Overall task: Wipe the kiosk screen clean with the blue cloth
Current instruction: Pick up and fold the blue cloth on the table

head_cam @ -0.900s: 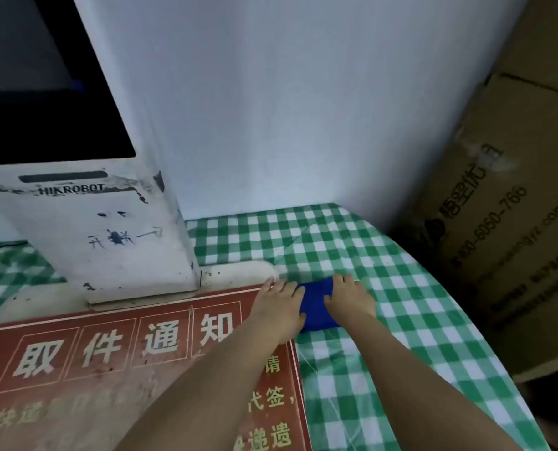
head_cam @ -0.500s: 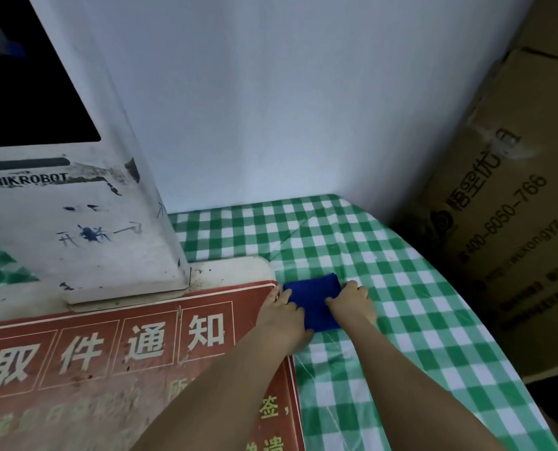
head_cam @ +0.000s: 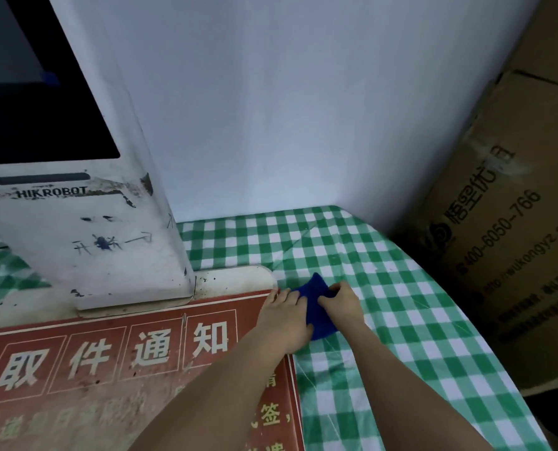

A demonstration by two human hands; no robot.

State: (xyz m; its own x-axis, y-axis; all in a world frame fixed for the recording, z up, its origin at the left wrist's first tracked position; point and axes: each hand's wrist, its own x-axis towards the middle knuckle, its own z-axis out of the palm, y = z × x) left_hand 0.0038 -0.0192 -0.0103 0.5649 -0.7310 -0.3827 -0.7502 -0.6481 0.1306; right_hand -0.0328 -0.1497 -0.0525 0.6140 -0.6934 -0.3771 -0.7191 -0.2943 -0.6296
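The blue cloth lies bunched on the green checked tablecloth, just right of the kiosk's base. My left hand rests on its left edge with fingers laid over it. My right hand pinches the cloth's right side, fingers curled into the fabric, lifting a peak. The white kiosk stands at the left, its dark screen in the upper left corner, well above and left of both hands.
A red notice board with white characters lies in front of the kiosk. The checked table ends at a rounded right edge. Large cardboard boxes stack at the right. A pale wall rises behind.
The flat cloth has been gathered into a bunched peak between the hands. My right hand has curled its fingers into the fabric; the camera view shifted slightly.
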